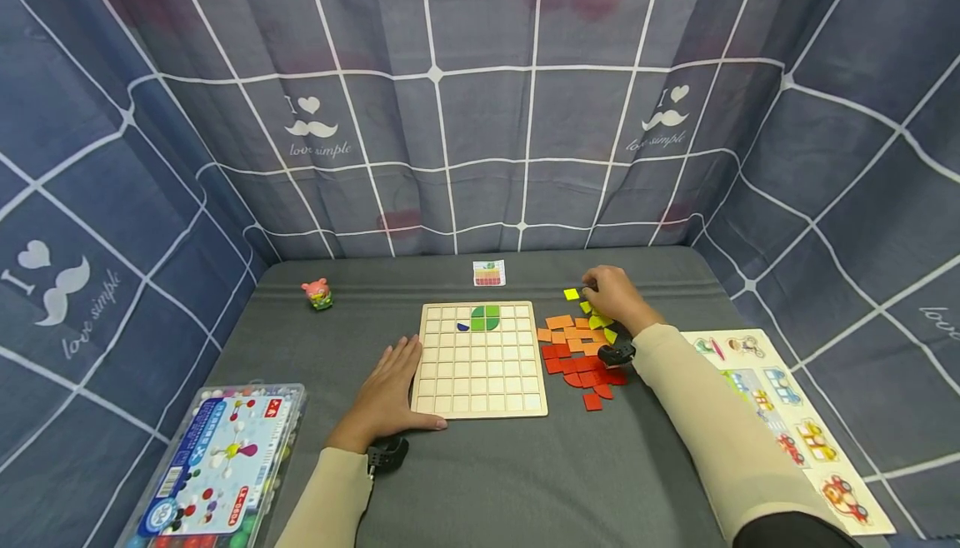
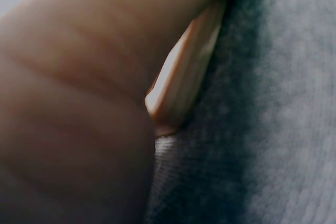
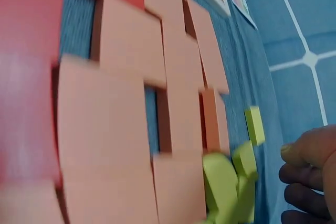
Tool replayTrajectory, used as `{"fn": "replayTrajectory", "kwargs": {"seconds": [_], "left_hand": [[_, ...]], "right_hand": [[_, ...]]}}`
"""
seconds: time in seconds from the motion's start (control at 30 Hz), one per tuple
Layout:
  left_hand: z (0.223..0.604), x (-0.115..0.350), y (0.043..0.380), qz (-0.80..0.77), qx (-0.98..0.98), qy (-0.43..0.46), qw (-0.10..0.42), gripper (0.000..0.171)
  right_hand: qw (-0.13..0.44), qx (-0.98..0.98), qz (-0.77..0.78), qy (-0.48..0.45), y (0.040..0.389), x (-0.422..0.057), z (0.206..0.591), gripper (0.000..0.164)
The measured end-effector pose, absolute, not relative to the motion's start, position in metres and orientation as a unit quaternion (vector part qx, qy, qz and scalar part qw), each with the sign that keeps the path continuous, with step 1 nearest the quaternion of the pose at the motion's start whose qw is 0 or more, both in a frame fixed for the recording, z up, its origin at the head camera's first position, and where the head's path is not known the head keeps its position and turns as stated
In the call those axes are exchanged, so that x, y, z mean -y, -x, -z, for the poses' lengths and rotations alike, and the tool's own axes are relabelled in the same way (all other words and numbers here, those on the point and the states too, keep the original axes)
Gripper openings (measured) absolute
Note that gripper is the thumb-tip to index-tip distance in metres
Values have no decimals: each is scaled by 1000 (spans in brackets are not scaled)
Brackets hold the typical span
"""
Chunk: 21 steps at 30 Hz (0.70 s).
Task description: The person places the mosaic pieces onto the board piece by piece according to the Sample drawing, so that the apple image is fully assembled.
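Note:
A square wooden grid board [image 1: 480,373] lies on the table. Near its far edge are several green tiles [image 1: 485,318] and one small dark blue piece [image 1: 462,327]. My left hand [image 1: 386,394] rests at the board's left side, fingers extended along the edge and thumb by the near corner. In the left wrist view the board's edge [image 2: 184,72] shows beside the hand. My right hand [image 1: 617,294] is over the far end of the loose tiles, fingers curled, close to the yellow tiles [image 3: 244,161]. I cannot tell whether its fingertips pinch a piece.
Orange tiles [image 1: 577,336] and red tiles [image 1: 585,365] spread right of the board. A small picture card [image 1: 489,273] lies beyond it. A pig figurine [image 1: 318,293] stands far left, a clear boxed molecule set [image 1: 217,465] near left. A picture sheet [image 1: 795,423] lies under the right sleeve.

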<state>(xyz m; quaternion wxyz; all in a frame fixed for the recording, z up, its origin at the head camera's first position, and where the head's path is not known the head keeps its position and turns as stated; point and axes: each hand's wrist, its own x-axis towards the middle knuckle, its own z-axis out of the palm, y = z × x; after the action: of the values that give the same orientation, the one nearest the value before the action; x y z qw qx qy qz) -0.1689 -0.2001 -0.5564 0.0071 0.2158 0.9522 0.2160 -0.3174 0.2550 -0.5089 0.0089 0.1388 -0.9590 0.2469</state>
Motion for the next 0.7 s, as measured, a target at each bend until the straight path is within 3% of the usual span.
{"fn": "replayTrajectory", "kwargs": {"seconds": [0.37,0.7], "left_hand": [[558,199,170,-219,-951,-217,3,152],[558,200,170,-220,-952,-215,6,152]], "right_hand": [[-44,961,-226,-155,314,-282,511,22],[-37,937,-264,-227,306,-288,509,12]]}}
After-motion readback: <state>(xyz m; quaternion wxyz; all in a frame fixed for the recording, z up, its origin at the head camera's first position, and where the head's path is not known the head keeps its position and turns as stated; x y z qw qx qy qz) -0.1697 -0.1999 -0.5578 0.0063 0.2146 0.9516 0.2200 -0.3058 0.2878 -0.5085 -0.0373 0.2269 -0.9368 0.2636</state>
